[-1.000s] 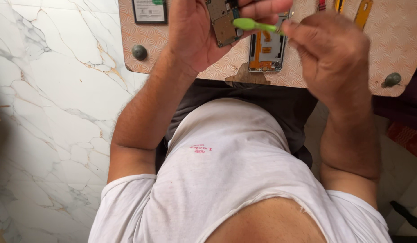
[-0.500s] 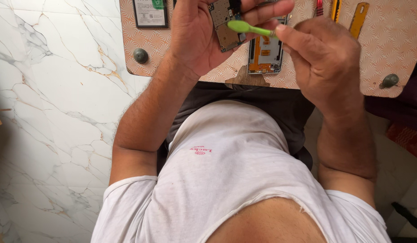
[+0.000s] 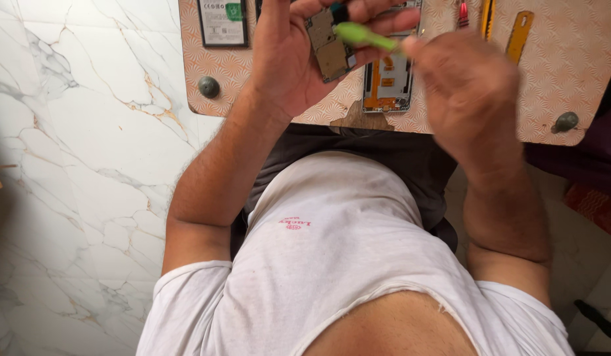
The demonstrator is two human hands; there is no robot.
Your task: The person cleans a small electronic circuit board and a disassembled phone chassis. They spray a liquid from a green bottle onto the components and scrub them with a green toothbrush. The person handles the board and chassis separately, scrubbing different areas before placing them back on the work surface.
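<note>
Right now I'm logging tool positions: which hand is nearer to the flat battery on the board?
Left. The left hand holds a circuit board just beside the battery. The right hand, gripping the green tool, sits across the board, farther away.

circuit board (image 3: 326, 43): 1 | green tool (image 3: 363, 35): 1 | phone frame (image 3: 386, 78): 1 | battery (image 3: 221, 21): 1 | knobs (image 3: 208, 86): 2

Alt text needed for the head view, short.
Left hand holds a circuit board while the right hand works a green tool against it, above an opened phone on a patterned table.
</note>
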